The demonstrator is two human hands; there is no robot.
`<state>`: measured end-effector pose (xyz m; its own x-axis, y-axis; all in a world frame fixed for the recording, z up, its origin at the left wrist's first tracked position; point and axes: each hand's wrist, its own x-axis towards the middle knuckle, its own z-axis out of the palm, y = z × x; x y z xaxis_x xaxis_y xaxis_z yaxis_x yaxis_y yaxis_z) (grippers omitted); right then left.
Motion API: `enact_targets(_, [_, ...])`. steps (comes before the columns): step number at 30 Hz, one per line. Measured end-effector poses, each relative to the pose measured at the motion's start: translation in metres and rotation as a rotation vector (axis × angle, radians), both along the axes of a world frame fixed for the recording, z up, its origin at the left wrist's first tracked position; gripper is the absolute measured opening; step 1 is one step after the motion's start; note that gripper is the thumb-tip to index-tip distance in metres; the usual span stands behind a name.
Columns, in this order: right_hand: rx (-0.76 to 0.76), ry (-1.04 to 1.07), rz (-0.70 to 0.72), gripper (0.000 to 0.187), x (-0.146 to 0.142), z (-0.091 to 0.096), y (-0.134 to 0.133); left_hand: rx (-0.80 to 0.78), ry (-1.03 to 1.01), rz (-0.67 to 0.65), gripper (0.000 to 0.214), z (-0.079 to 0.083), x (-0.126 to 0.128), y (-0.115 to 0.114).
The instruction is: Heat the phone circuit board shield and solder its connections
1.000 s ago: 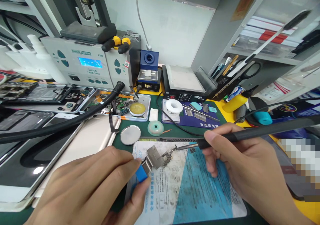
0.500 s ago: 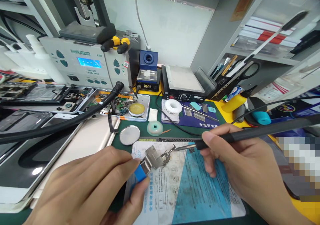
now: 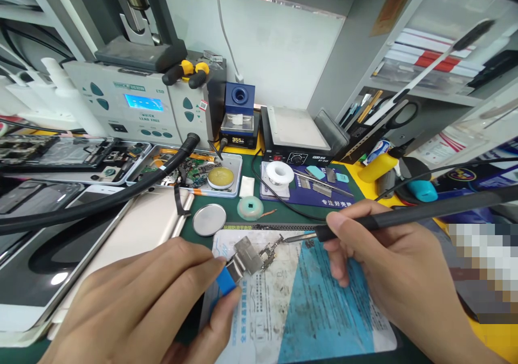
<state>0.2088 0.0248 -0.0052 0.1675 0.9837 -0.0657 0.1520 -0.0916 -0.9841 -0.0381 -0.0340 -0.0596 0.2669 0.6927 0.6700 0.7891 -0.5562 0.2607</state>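
left hand point(image 3: 157, 294) is pinching a part point(image 3: 248, 256) by its blue end point(image 3: 225, 281), probably steadying it; right hand point(image 3: 399, 261) is gripping an iron point(image 3: 424, 214) penlike (likely for control).

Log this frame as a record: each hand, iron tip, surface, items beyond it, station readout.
Left hand: pinches a blue-ended metal piece
Right hand: grips a soldering iron
Iron tip: by the small circuit board; contact unclear
Surface: white-and-blue printed mat
Beyond mat: round metal lid, green spool, white spool
Soldering station readout: 355

Long-fingered bare left grip point(image 3: 149, 299), bare right grip point(image 3: 392, 264)
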Motion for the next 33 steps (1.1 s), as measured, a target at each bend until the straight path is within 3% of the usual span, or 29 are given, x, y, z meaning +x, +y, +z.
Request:
enact_targets(7, [0.001,0.007,-0.011,0.039,0.002,-0.002,0.002,0.012,-0.009,0.013,0.011,-0.001,0.000,0.001])
enact_targets(14, [-0.043,0.151,0.056,0.035,0.011,-0.005,0.008,0.010,0.006,0.056,0.012,-0.003,-0.001,0.002])
enact_targets(20, [-0.030,0.087,0.010,0.031,0.004,0.001,0.004,-0.033,-0.005,0.050,0.012,-0.002,-0.001,0.003])
enact_targets(33, [-0.039,-0.085,0.102,0.029,0.006,0.009,0.001,-0.113,-0.002,0.048,0.013,0.000,0.001,0.002])
